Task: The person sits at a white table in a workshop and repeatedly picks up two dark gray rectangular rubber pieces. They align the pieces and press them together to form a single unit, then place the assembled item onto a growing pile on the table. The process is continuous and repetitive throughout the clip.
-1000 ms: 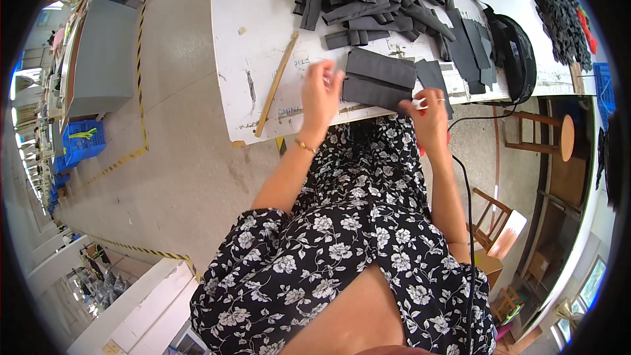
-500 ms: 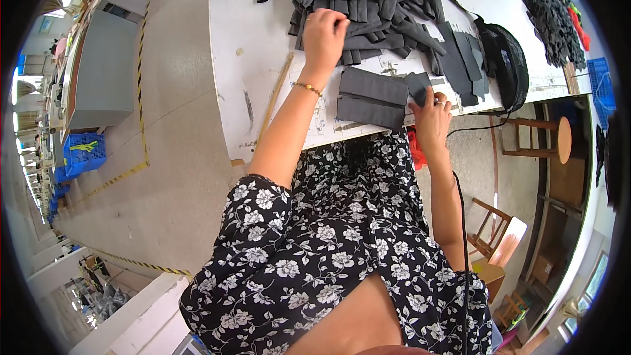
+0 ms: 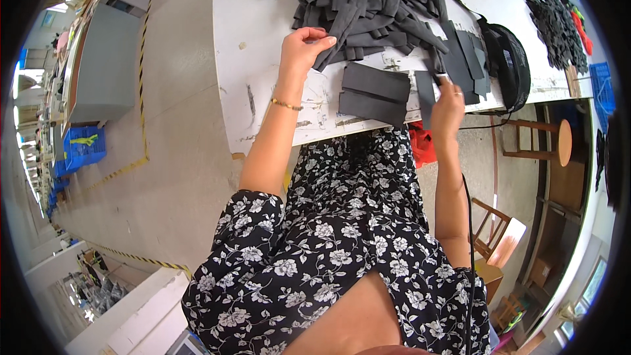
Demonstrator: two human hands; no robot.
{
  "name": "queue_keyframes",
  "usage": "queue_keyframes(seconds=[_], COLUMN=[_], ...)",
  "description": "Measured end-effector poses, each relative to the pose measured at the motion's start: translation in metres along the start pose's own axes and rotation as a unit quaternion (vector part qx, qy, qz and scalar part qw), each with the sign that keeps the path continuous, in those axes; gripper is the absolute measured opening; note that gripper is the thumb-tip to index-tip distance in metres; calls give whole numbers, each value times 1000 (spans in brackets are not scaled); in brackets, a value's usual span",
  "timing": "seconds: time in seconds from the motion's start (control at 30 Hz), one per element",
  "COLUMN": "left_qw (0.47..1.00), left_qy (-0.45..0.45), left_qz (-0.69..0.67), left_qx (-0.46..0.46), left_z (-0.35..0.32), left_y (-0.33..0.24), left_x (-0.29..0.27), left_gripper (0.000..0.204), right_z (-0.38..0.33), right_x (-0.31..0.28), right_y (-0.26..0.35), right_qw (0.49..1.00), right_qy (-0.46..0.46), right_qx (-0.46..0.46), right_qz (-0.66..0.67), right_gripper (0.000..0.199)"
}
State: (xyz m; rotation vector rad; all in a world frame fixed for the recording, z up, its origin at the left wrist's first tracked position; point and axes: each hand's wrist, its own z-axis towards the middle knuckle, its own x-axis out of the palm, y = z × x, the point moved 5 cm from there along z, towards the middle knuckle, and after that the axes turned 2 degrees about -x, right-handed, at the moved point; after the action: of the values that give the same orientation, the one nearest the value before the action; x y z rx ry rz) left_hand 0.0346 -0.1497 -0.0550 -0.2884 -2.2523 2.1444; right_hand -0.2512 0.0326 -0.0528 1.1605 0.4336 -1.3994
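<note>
The white worktable (image 3: pixel 263 46) has its near edge running from about 9 o'clock to 3 o'clock just in front of the person's lap, and its left edge drops off to bare concrete floor (image 3: pixel 177 158), which lies open toward 8 o'clock as far as a yellow-striped floor line (image 3: pixel 146 72). A grey cabinet (image 3: pixel 105 72) stands beyond that line. To the right, at 3 o'clock, a wooden stool (image 3: pixel 559 141) sits just past the table corner.

The left hand (image 3: pixel 303 49) has its fingers curled around the end of a dark strip (image 3: pixel 335 36) at the near edge of the heap of strips (image 3: pixel 374 0), at 12 o'clock. Half a second ago this hand was at the same heap, and a second ago it lay back at the table edge. The right hand (image 3: pixel 447 108) pinches closed on a narrow dark piece (image 3: pixel 426 92) near the table edge at 2 o'clock, much where it was before.

Between the hands lies a folded stack of dark sheets (image 3: pixel 374 94), its long axis running from 10 o'clock to 4 o'clock. The gripped strip points from the hand up toward 1 o'clock. A black bag (image 3: pixel 509 66) rests to the right.
</note>
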Motion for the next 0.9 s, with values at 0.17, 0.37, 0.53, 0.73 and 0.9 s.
queue_keyframes(seconds=[0.17,0.37,0.53,0.73,0.9], left_qw=[950,881,844,849,834], left_qy=[42,14,-18,74,105], left_qz=[-285,-440,-488,-498,-514], left_qx=[-122,-174,-222,-159,-168], left_z=[-37,-42,-50,-59,-61], left_y=[-5,25,30,2,-1], left_x=[-12,-12,-11,-7,-6], left_gripper=[29,22,20,21,19], right_z=[27,-3,-10,-5,-3], right_x=[-26,-19,-27,-34,-37], right_y=[45,131,148,145,147], right_qw=[930,940,929,938,939], right_qy=[-51,157,153,157,160], right_qx=[77,-88,-179,-188,-175], right_qz=[356,291,286,247,250], right_gripper=[35,35,44,39,39])
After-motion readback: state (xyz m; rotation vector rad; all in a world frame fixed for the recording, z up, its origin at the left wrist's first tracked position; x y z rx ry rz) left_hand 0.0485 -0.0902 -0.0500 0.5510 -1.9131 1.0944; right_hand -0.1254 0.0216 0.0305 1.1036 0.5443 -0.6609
